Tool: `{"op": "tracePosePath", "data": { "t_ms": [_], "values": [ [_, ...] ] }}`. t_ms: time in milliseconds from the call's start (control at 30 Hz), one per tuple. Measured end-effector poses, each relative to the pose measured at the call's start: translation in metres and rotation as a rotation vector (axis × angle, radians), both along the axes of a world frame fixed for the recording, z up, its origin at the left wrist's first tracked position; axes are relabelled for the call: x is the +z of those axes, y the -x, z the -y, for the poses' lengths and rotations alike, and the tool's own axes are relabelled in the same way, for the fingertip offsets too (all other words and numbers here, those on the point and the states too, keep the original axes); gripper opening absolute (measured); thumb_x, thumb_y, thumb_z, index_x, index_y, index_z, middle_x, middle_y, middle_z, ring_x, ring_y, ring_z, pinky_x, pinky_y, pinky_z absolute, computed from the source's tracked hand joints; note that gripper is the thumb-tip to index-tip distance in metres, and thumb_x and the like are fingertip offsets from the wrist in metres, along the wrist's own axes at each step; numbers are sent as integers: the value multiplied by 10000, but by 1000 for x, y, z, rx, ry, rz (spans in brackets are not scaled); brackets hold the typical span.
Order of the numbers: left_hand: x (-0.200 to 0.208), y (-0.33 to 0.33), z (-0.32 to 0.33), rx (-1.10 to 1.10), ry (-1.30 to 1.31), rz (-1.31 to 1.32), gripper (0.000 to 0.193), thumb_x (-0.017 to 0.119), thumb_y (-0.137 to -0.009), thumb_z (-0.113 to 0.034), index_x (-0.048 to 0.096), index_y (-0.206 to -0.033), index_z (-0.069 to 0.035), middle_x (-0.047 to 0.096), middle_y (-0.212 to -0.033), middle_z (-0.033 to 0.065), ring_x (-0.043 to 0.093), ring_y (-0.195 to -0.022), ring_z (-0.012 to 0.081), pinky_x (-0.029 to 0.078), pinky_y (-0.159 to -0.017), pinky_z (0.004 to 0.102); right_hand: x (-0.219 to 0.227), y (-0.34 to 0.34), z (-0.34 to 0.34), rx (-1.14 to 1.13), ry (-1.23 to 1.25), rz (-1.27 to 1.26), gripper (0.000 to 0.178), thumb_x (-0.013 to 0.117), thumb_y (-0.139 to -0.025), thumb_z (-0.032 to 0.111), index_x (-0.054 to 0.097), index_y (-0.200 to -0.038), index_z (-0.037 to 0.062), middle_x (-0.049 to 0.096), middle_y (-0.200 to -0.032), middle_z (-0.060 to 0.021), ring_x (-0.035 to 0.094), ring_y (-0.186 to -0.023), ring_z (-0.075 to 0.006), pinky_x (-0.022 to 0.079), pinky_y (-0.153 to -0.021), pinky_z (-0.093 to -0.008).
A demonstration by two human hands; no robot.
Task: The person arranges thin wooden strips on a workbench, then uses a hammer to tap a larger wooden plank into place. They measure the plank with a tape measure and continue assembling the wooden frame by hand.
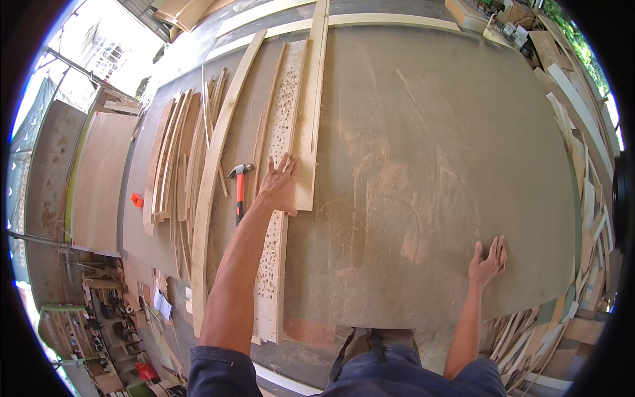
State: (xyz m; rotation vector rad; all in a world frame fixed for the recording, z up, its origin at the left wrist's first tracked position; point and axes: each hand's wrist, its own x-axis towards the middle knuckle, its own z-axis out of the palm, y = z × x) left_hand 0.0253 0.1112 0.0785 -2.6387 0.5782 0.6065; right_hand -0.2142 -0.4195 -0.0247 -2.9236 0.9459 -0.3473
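Note:
My left hand (280, 185) lies with its fingers spread across a long pale board with dark speckles (269, 271) and the edge of a plain wooden plank (309, 126) beside it. The fingers are not wrapped round either piece. Just left of that hand is a claw hammer (240, 188) with a red and black handle. Over at the right side of the large brown work table (410, 165), my right hand (487, 263) holds nothing, its fingers stretched out and thumb apart.
Left of the hammer, a long wooden batten (221, 145) runs lengthwise, with several thin wood strips (173, 155) stacked beyond it. A small orange object (137, 200) sits at the left. Sawdust (383, 175) is scattered over the tabletop. Offcuts (582, 159) lean along the right edge.

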Motion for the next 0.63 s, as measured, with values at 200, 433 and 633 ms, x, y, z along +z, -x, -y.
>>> {"op": "tracePosePath", "data": {
  "t_ms": [200,433,633],
  "values": [
    [-1,-4,1,16,-21,-25,1467,915,-452,-497,130,-1547,85,189,-1639,191,121,-1532,341,105,-1232,598,-1,0,2,41,6,14,726,568,-956,498,451,-1476,5,409,-1571,-78,330,-1443,-271,204,-1184,-463],
    [-5,-11,-1,-14,-32,-8,1408,903,-463,-489,191,-1537,81,205,-1630,195,117,-1534,322,118,-1223,618,-2,1,0,52,11,20,731,569,-950,496,455,-1471,-4,414,-1567,-90,332,-1441,-280,205,-1178,-471],
    [-4,-15,2,-6,-64,-11,1430,904,-471,-514,161,-1549,62,183,-1642,176,106,-1536,320,106,-1217,636,0,0,0,59,1,32,749,591,-936,501,455,-1472,-3,416,-1566,-96,330,-1443,-280,211,-1175,-481]
  ]
}}
